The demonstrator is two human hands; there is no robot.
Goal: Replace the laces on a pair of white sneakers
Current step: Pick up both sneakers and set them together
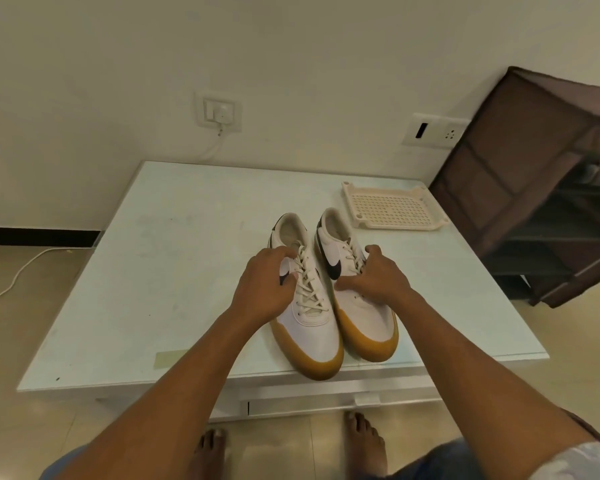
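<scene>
- Pair of white low-top sneakers with tan gum soles and dark side swooshes stands side by side on the pale white table (174,271), toes pointing to the person at the near edge.
- Left hand (264,289) rests over the left sneaker (312,327); fingers loosely spread, curled about the outer side beside the cream laces (307,282). Not pinching any lace that I can make out.
- Right hand (374,275) lies on the right sneaker (364,317), thumb pressing its inner side, fingers draped across the lacing and hiding it.
- Both shoes fully laced; likely being steadied or squared up before unlacing starts.
- Cream perforated plastic tray (392,209) sits behind and to the right, near the heels, not touching; perhaps meant to hold laces.
- No replacement laces in sight.
- Brown fabric shelf unit (520,161) stands to the right of the table.
</scene>
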